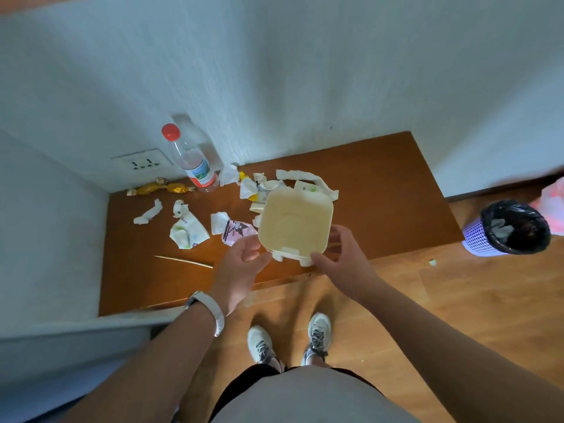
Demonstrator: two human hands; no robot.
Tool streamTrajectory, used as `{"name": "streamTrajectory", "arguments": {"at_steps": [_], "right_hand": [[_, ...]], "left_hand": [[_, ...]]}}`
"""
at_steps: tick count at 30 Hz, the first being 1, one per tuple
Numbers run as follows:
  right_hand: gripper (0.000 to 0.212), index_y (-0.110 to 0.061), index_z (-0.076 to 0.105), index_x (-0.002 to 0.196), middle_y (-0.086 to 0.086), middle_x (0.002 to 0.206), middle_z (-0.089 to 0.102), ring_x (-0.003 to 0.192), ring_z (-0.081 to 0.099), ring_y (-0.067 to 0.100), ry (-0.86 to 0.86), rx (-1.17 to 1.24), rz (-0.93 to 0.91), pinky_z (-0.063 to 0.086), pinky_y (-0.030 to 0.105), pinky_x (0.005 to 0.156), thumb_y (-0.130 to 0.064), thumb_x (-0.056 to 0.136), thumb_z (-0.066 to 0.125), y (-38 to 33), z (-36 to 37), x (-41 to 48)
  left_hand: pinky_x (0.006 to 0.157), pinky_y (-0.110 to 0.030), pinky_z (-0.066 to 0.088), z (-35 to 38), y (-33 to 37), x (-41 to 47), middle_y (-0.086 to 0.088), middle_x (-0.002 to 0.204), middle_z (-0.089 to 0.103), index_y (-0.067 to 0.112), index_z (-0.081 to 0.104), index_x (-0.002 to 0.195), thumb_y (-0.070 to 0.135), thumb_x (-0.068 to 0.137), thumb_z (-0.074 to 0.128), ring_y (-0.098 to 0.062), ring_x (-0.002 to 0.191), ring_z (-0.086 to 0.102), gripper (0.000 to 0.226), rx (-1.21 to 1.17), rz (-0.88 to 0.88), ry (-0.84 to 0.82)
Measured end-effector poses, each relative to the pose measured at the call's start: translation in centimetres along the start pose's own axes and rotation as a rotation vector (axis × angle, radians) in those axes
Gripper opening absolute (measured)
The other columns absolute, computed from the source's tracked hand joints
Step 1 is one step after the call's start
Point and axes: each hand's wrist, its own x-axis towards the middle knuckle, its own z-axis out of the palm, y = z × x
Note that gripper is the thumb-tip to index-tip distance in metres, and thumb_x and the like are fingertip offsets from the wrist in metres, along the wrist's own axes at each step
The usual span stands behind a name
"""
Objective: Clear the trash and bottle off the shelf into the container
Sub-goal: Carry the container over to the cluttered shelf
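Note:
A cream square container (295, 222) is held over the brown wooden shelf (381, 190), its open side facing me. My left hand (241, 264) touches its left lower edge with fingers curled. My right hand (338, 254) grips its lower right corner. A clear plastic bottle (190, 158) with a red cap stands at the back by the wall. Crumpled white tissues (149, 212), a printed wrapper (187, 230), a pink cartoon wrapper (238, 231), gold candy wrappers (161, 188) and a thin wooden stick (183, 261) lie scattered on the shelf.
A purple mesh bin (479, 239) with a black liner stands on the wooden floor at the right, a pink bag behind it. A wall socket (143, 161) sits behind the bottle. White walls enclose the shelf at back and left. My shoes are below.

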Motion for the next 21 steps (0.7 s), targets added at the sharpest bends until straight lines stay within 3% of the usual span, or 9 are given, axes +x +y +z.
{"name": "streamTrajectory", "arguments": {"at_steps": [4, 7, 11, 16, 21], "right_hand": [[0.065, -0.021, 0.038, 0.140, -0.015, 0.119, 0.055, 0.102, 0.057, 0.001, 0.009, -0.012, -0.024, 0.052, 0.022, 0.084, -0.033, 0.085, 0.071, 0.0, 0.0, 0.2], [0.061, -0.018, 0.040, 0.139, -0.012, 0.120, 0.055, 0.102, 0.055, -0.008, 0.029, -0.004, -0.060, 0.049, 0.011, 0.080, -0.027, 0.087, 0.071, -0.3, -0.7, 0.7], [0.068, -0.024, 0.036, 0.142, -0.007, 0.133, 0.050, 0.112, 0.055, 0.007, 0.057, -0.074, -0.106, 0.051, 0.033, 0.095, -0.038, 0.085, 0.070, -0.9, -1.8, 2.2], [0.070, -0.026, 0.035, 0.142, -0.009, 0.135, 0.049, 0.119, 0.050, 0.008, 0.034, -0.131, -0.152, 0.048, 0.042, 0.102, -0.043, 0.083, 0.070, -2.3, -2.8, 4.4], [0.069, -0.027, 0.035, 0.146, -0.011, 0.136, 0.052, 0.118, 0.051, 0.010, -0.045, -0.208, -0.164, 0.051, 0.044, 0.098, -0.041, 0.086, 0.066, -3.4, -3.3, 5.5]], "left_hand": [[0.090, -0.039, 0.052, 1.9, -1.6, -1.8, -0.007, 0.115, 0.070, 0.017, 0.064, 0.117, 0.033, 0.096, 0.066, -0.026, 0.107, 0.065, 0.027, -0.088, -0.167, -0.039], [0.079, -0.033, 0.050, 3.5, -2.0, -2.5, -0.007, 0.106, 0.070, 0.015, 0.065, 0.114, 0.024, 0.096, 0.067, -0.020, 0.093, 0.065, 0.020, -0.239, -0.213, -0.118], [0.077, -0.033, 0.048, 5.4, -0.9, -2.6, -0.007, 0.099, 0.068, 0.009, 0.064, 0.118, 0.013, 0.097, 0.063, -0.021, 0.090, 0.063, 0.021, -0.591, -0.257, -0.079], [0.087, -0.038, 0.048, 6.6, -0.9, -2.6, -0.002, 0.095, 0.074, 0.015, 0.066, 0.109, 0.020, 0.097, 0.063, -0.021, 0.095, 0.066, 0.014, -0.793, -0.323, -0.025], [0.089, -0.038, 0.047, 6.6, -0.4, -2.1, -0.003, 0.100, 0.072, 0.017, 0.066, 0.105, 0.025, 0.096, 0.066, -0.020, 0.099, 0.066, 0.012, -0.844, -0.351, 0.004]]}}
